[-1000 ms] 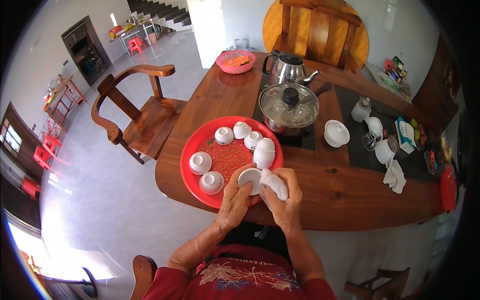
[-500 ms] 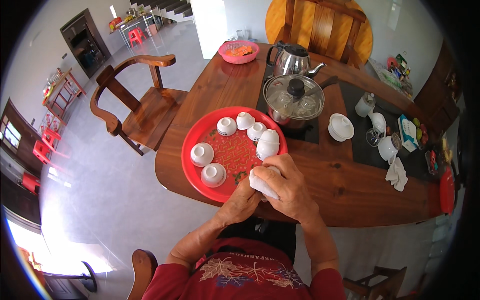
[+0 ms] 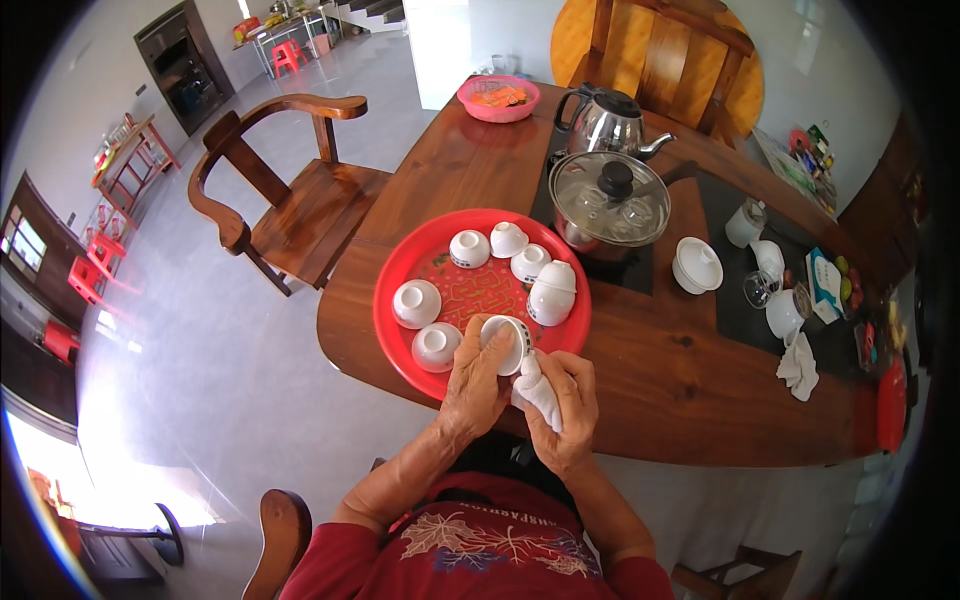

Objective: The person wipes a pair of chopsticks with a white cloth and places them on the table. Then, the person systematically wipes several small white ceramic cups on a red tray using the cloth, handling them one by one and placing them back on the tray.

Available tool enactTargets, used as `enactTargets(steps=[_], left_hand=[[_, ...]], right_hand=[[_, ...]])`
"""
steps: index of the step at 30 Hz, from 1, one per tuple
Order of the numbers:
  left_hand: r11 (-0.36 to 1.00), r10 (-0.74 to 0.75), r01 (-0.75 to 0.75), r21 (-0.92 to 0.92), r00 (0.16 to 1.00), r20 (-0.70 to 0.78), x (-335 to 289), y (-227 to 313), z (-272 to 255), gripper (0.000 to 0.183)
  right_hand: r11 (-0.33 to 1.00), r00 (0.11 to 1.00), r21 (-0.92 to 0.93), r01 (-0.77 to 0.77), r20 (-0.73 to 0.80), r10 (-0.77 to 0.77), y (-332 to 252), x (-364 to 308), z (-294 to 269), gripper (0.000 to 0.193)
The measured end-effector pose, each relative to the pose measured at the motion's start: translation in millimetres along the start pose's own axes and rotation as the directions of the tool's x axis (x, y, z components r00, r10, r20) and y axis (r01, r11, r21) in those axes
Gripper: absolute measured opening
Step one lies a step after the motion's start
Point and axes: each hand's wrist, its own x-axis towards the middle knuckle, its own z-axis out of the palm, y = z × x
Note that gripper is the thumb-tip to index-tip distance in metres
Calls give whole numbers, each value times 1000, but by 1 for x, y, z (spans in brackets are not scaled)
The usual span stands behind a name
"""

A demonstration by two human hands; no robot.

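Note:
My left hand [image 3: 474, 385] grips a small white teacup [image 3: 512, 345], tilted with its mouth toward me, over the near edge of the red round tray [image 3: 400, 358]. Bunched in my right hand [image 3: 566, 408] is a white cloth [image 3: 540, 392], its upper end against the cup's right side. Several white cups stand upside down in the tray, among them a near-left cup [image 3: 437, 346], a left cup [image 3: 417, 303] and a far cup [image 3: 469, 248]. At the tray's right, two stacked cups [image 3: 552, 296] lean together.
Behind the tray are a glass-lidded pot [image 3: 610, 200] and a steel kettle [image 3: 606, 125]. A lidded white bowl [image 3: 697, 266] stands to the right, with a crumpled white cloth [image 3: 798, 367] farther over. A pink basket [image 3: 499, 100] sits at the far edge; a wooden chair [image 3: 315, 210] is left.
The cloth and my right hand have come off the cup's top and moved down to its right side. The cup now shows in my left hand. The view has shifted slightly.

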Motion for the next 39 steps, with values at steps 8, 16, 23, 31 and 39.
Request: enactTargets(steps=[8,16,23,31,39], left_hand=[[976,-215,219,-6,962,166,1,13,-3,24],[929,-302,362,-79,863,404,7,13,-22,34],[921,-385,383,67,879,281,2,14,-15,28],[928,-372,343,145,872,319,6,22,-6,20],[862,52,-243,445,916,399,-6,25,3,14]], right_hand=[[968,985,210,-136,133,110,1,42,-3,32],[921,937,331,-205,337,87,3,60,-14,32],[953,944,139,269,158,-289,-3,52,-5,42],[954,998,296,-56,28,50,-1,48,-2,31],[813,917,456,-363,22,397,9,59,-17,20]])
